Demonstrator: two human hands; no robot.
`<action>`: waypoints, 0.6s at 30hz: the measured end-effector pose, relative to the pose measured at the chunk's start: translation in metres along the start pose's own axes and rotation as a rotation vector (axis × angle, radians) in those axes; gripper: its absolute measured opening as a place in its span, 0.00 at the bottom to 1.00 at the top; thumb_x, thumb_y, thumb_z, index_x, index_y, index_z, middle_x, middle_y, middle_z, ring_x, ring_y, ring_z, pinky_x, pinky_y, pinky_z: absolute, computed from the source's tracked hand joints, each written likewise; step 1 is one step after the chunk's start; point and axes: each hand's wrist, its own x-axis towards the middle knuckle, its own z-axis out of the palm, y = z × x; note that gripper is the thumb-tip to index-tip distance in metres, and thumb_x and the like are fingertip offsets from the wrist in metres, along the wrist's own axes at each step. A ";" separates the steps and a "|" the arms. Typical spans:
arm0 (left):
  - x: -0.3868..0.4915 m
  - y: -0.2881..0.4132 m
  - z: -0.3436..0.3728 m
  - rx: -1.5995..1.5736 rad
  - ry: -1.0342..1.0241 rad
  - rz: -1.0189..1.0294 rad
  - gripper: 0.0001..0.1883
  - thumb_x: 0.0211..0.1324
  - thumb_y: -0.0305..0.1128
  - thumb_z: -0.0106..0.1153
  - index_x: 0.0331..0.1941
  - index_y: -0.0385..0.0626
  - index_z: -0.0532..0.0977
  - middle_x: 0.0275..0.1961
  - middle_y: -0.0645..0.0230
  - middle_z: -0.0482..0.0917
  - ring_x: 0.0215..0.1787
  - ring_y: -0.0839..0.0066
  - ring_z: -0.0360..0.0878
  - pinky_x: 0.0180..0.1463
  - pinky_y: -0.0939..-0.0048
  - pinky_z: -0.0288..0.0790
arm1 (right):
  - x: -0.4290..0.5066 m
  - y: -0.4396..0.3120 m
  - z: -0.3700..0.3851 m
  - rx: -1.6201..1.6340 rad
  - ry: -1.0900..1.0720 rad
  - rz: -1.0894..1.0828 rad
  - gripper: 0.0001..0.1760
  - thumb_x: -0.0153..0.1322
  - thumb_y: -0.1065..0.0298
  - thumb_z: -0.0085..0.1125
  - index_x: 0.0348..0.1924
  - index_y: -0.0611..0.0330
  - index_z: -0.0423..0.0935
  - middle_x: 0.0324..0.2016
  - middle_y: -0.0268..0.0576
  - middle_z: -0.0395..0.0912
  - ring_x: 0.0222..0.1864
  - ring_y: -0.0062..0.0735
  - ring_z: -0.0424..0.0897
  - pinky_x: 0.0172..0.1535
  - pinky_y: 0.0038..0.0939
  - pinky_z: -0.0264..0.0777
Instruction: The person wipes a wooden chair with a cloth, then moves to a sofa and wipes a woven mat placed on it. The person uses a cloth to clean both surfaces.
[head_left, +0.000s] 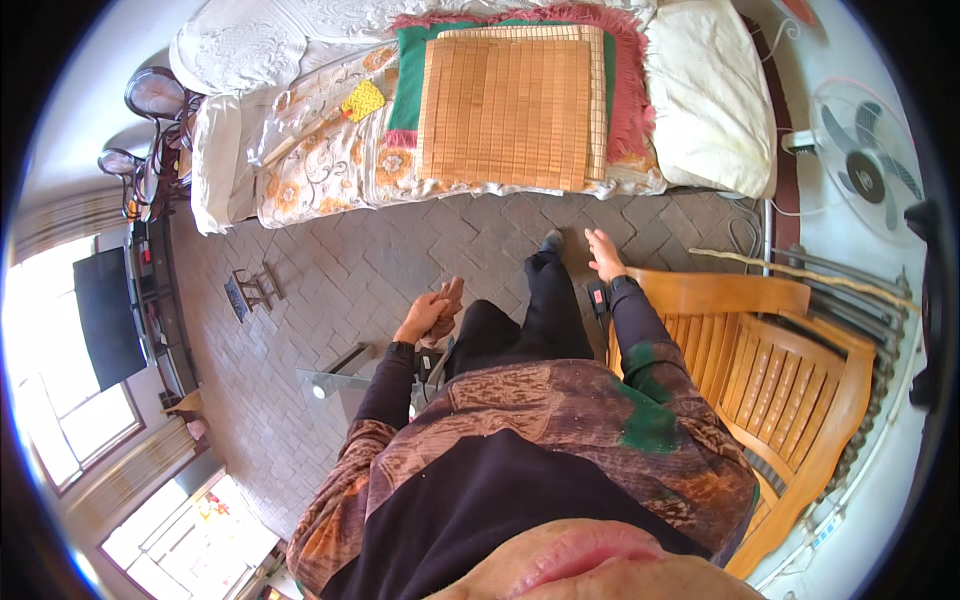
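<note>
My left hand (424, 319) is closed around a brown, crumpled item (451, 298), perhaps a cloth or a glove; its exact kind cannot be made out. It is held over the paved floor, left of my knee. My right hand (604, 256) is empty, its fingers spread beside the top rail of a wooden slatted armchair (712, 291). Ahead stands a daybed with a floral cover (322, 176). On it lie a bamboo slat mat (506, 112), a green cloth with pink fringe (405, 82) and a yellow fly swatter (364, 101).
Left of me is a glass-topped table (330, 386). A small folding stool (255, 291) stands on the brick floor (360, 255). To the right are a wall fan (866, 169), a radiator (855, 277) and a long wooden stick (795, 268). A television (111, 319) is at far left.
</note>
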 end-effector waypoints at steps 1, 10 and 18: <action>0.012 0.017 -0.004 0.034 -0.002 -0.057 0.20 0.68 0.45 0.59 0.39 0.35 0.81 0.30 0.70 0.80 0.32 0.79 0.75 0.36 0.66 0.71 | 0.024 -0.018 0.004 0.010 0.045 -0.003 0.51 0.73 0.38 0.63 0.80 0.54 0.54 0.75 0.45 0.64 0.73 0.44 0.65 0.63 0.52 0.67; 0.161 0.103 -0.001 0.284 0.020 0.037 0.24 0.62 0.52 0.64 0.56 0.50 0.81 0.39 0.54 0.89 0.43 0.53 0.88 0.46 0.54 0.77 | 0.180 -0.113 0.027 0.260 0.270 0.102 0.40 0.65 0.46 0.76 0.63 0.52 0.68 0.61 0.43 0.72 0.60 0.41 0.70 0.50 0.49 0.69; 0.243 0.182 -0.011 0.482 -0.129 0.197 0.42 0.57 0.61 0.68 0.71 0.52 0.68 0.40 0.56 0.88 0.44 0.49 0.87 0.47 0.51 0.78 | 0.144 -0.125 0.037 0.184 0.282 0.063 0.25 0.68 0.62 0.76 0.56 0.55 0.77 0.36 0.31 0.77 0.34 0.23 0.75 0.27 0.30 0.65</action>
